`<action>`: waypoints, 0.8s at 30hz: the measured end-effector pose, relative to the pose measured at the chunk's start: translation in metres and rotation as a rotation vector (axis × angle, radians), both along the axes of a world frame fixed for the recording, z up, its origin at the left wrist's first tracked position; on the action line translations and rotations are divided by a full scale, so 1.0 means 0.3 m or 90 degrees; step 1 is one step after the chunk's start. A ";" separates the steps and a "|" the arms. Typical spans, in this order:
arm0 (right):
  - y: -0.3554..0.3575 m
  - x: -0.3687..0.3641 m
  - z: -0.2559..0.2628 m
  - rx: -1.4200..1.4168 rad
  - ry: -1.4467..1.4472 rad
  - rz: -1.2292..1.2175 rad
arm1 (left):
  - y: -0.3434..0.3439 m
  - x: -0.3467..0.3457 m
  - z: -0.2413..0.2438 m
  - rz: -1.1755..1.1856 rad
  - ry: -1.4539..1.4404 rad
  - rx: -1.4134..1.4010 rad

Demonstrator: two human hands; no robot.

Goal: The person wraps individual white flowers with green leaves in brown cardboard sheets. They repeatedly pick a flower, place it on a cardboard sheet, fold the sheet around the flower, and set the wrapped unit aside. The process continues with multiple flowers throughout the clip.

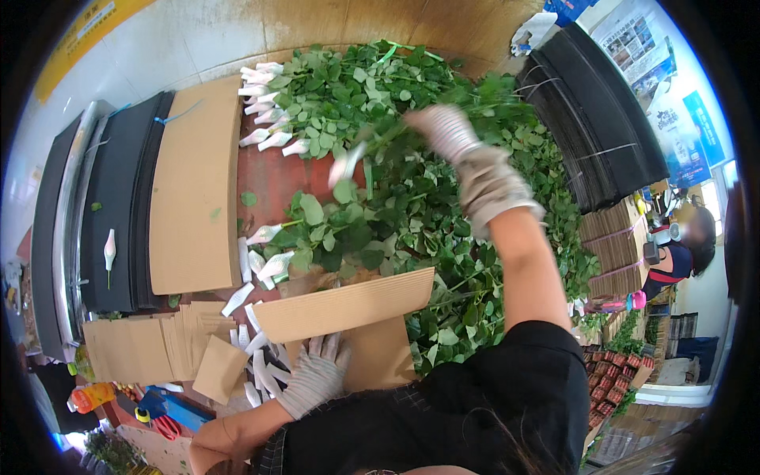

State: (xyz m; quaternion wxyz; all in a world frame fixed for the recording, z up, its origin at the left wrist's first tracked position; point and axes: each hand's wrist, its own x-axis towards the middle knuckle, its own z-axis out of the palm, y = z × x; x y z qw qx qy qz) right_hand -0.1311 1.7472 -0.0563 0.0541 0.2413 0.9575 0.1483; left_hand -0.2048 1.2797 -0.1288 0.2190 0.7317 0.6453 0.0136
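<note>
My left hand (320,369), in a striped fabric glove, rests on a folded brown cardboard sheet (380,353), its fingertips under the raised flap. My right hand (444,132), gloved and blurred, is over the leafy stems at the upper middle, by a stem whose white-sleeved flower head (347,166) is blurred too. Whether its fingers are closed on that stem is unclear. Leafy flower stems (421,208) cover the middle of the red table (273,178). Several heads in white foam sleeves (276,139) line up at the upper left; a few more (276,266) lie just above the cardboard.
Brown cardboard (193,190) and black sheets (119,208) stand at left, a black stack (599,119) at upper right. Small cardboard pieces (130,350), loose white sleeves (258,362), red-handled scissors (167,426) and an orange bottle (92,398) lie lower left. Another person (677,264) is far right.
</note>
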 end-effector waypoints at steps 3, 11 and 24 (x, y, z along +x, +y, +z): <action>0.039 0.134 0.222 0.189 0.289 -0.031 | -0.019 -0.009 -0.026 -0.014 0.052 0.021; -0.490 0.091 -0.063 -0.310 -0.034 0.166 | 0.014 -0.012 0.053 0.021 -0.025 -0.056; -0.110 -0.684 -0.355 -0.078 0.244 0.097 | -0.044 0.019 -0.035 0.014 0.041 0.023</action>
